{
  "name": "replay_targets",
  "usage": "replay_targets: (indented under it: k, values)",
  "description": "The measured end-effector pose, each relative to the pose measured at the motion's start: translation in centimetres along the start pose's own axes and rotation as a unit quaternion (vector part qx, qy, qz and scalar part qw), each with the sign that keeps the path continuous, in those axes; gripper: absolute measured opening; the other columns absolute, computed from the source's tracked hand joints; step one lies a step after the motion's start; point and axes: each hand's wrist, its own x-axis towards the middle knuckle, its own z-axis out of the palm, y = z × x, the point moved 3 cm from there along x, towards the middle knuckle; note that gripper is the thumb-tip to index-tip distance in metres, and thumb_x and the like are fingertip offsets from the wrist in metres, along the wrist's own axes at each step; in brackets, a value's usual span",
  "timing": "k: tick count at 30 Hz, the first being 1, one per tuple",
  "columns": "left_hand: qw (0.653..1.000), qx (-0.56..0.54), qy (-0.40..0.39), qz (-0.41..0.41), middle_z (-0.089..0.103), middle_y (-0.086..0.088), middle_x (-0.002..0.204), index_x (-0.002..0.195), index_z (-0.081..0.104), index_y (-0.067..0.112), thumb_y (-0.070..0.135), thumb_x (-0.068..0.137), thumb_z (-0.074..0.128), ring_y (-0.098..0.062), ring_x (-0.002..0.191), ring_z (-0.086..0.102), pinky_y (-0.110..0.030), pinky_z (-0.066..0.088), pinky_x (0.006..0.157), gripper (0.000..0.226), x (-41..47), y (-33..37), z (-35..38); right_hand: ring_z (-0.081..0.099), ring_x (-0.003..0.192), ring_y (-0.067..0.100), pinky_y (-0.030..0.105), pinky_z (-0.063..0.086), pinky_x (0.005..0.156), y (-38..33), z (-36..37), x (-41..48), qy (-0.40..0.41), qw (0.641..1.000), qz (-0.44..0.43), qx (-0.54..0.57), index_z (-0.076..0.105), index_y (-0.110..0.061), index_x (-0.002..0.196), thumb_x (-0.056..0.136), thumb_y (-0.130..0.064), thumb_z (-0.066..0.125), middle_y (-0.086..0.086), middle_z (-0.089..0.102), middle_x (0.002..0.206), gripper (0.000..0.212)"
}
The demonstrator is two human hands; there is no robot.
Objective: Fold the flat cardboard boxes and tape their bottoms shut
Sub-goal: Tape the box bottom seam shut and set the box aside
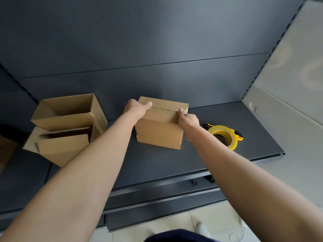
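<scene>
Taping step: we press tape (172,109) onto box (160,130) seam. Left hand (137,108) fingers clamped on box edge; right hand (188,119) fingers together, pressing tape end. Next, likely: smooth ends, set box aside.

The dark shelf (174,163) carries a taped box (160,135); two open boxes (68,126) sit left of it, a yellow tape roll (224,135) right.

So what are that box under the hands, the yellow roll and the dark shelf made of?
The box looks like plain brown corrugated cardboard, matte; the open boxes beside it show fluted cut edges. A glossy clear strip along its top seam looks like plastic tape. The yellow roll seems to be translucent packing tape, shiny. The shelf appears to be painted metal, dark grey and smooth, though that is a guess from its thin edge.
</scene>
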Motion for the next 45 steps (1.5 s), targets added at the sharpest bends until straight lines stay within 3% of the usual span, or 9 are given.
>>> replay_targets:
  k: [7,19,22,25,31,33,37,40,45]
  values:
    - [0.999,-0.041,-0.013,-0.008,0.049,-0.009,0.135,0.135,0.041,0.003,0.046,0.09,0.058,-0.028,0.117,0.05,-0.032,0.037,0.084,0.065,0.0,-0.5,-0.1,0.042,0.065,0.018,0.026,0.034,0.056,-0.3,-0.1,0.0,-0.005,0.999,0.035,0.012,0.053,-0.008,0.104,0.098,-0.041,0.041,0.002,0.046,0.077,0.036]
    - [0.996,-0.079,0.042,-0.005,0.063,-0.018,0.111,0.116,0.056,-0.002,0.041,0.099,0.042,-0.03,0.089,0.059,-0.027,0.036,0.06,0.048,-1.7,-1.2,-0.1,0.054,0.095,0.031,0.032,0.041,0.076,-0.4,-0.4,0.3,0.054,0.998,0.025,0.011,0.053,-0.002,0.116,0.103,-0.035,0.03,0.015,0.055,0.103,0.042]
    - [0.994,-0.097,0.052,-0.004,0.05,-0.005,0.078,0.09,0.055,0.001,0.036,0.101,0.038,-0.021,0.075,0.045,-0.027,0.03,0.05,0.04,-2.2,-1.6,-0.3,0.05,0.122,0.032,0.029,0.041,0.076,-0.3,-0.8,0.4,0.035,0.999,0.031,0.012,0.047,0.004,0.13,0.1,-0.013,0.036,0.011,0.055,0.094,0.036]
    - [0.991,-0.124,0.045,0.001,0.034,0.0,0.069,0.068,0.039,0.011,0.032,0.101,0.038,-0.017,0.066,0.034,-0.026,0.024,0.051,0.039,-2.6,-1.9,-0.8,0.052,0.113,0.027,0.027,0.035,0.076,-0.3,-1.4,0.0,0.069,0.995,0.046,0.048,0.049,-0.002,0.124,0.098,-0.013,0.039,0.011,0.056,0.116,0.03]
    - [0.959,-0.271,0.079,-0.014,0.051,0.0,0.119,0.134,0.045,0.012,0.057,0.096,0.035,-0.02,0.111,0.047,-0.031,0.036,0.088,0.06,-4.0,-1.9,-2.9,0.049,0.093,0.024,0.032,0.041,0.082,-2.9,-1.7,-0.9,0.093,0.982,0.026,0.164,0.056,-0.011,0.115,0.095,-0.054,0.039,0.002,0.052,0.1,0.05]
    - [0.955,-0.283,0.082,-0.038,0.052,-0.002,0.122,0.13,0.047,0.014,0.06,0.093,0.039,-0.022,0.113,0.05,-0.035,0.039,0.092,0.059,-4.0,-2.4,-3.6,0.052,0.09,0.024,0.033,0.045,0.083,-3.1,-1.5,-1.2,0.078,0.98,0.033,0.182,0.056,-0.012,0.104,0.091,-0.056,0.046,0.0,0.054,0.09,0.046]
    - [0.954,-0.29,0.071,-0.007,0.056,-0.001,0.09,0.09,0.056,0.019,0.021,0.09,0.054,-0.02,0.09,0.052,-0.03,0.042,0.073,0.003,-4.0,-3.2,-4.4,0.052,0.074,0.022,0.03,0.049,0.067,-2.1,-0.3,-1.6,0.044,0.985,0.03,0.162,0.053,-0.008,0.084,0.087,-0.025,0.056,0.003,0.054,0.081,0.017]
    - [0.955,-0.295,0.028,0.004,0.056,-0.003,0.109,0.112,0.063,0.018,-0.002,0.083,0.048,-0.021,0.097,0.053,-0.034,0.049,0.083,0.038,-3.8,-4.0,-4.2,0.041,0.061,0.015,0.025,0.032,0.052,-1.7,0.3,-1.7,0.059,0.987,0.015,0.152,0.052,-0.007,0.098,0.088,-0.015,0.049,0.001,0.048,0.076,0.014]
    - [0.974,-0.228,0.017,-0.011,0.056,-0.005,0.133,0.139,0.047,0.011,-0.017,0.085,0.042,-0.024,0.117,0.053,-0.036,0.048,0.097,0.061,-3.8,-7.1,-3.6,0.041,0.075,0.018,0.03,0.033,0.07,-1.3,1.6,-1.9,0.04,0.982,-0.022,0.185,0.058,0.008,0.107,0.092,-0.043,0.048,0.014,0.053,0.086,0.054]
